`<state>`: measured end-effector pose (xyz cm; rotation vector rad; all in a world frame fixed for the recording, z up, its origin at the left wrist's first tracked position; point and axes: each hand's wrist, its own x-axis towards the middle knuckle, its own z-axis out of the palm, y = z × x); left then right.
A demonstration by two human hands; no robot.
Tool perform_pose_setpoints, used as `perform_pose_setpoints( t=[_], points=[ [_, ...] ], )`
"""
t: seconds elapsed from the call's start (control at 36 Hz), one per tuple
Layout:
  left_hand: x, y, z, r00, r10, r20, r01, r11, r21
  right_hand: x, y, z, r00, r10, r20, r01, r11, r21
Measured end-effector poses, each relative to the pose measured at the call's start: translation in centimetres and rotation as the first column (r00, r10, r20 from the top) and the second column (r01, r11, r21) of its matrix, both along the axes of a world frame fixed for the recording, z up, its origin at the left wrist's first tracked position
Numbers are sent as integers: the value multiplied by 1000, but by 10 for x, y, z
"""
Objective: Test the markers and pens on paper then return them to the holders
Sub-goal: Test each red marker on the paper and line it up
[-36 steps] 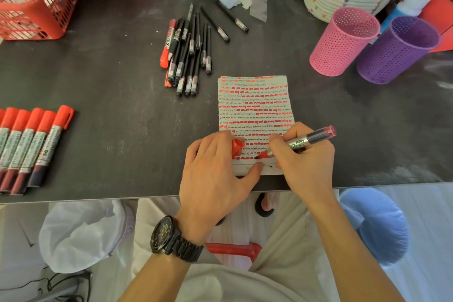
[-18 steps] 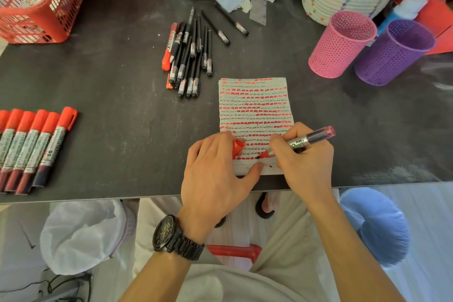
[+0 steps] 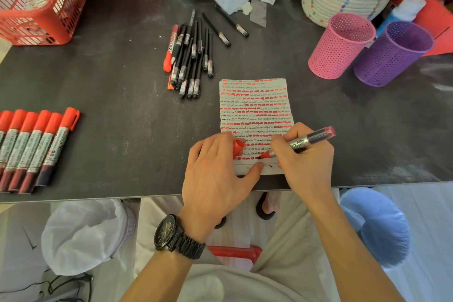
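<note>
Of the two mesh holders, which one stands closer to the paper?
The pink holder: it stands left of the purple holder, on the side toward the paper.

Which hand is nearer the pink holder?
Right. The right hand, gripping the marker, is below-left of the pink holder; the left hand, holding the cap, lies farther left.

Bare forearms, chunky black wristwatch [image 3: 171, 234] with link band on left wrist, pale cream clothing [image 3: 282, 240]
</note>
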<state>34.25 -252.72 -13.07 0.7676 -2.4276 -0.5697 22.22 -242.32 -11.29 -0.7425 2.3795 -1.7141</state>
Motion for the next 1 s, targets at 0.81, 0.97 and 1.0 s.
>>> perform_pose_setpoints(
  t=[0.81, 0.97, 1.0],
  points=[
    [64, 7, 26, 974, -36, -222, 161, 802, 576, 33, 45, 27, 681, 363, 636, 60, 838, -543],
    [97, 30, 14, 974, -125, -190, 223, 679, 699, 73, 69, 8, 508, 283, 814, 212, 874, -437],
    [100, 32, 11, 975, -144, -171, 224, 655, 722, 79, 71, 5, 480, 250, 841, 239, 885, -400]
  ],
)
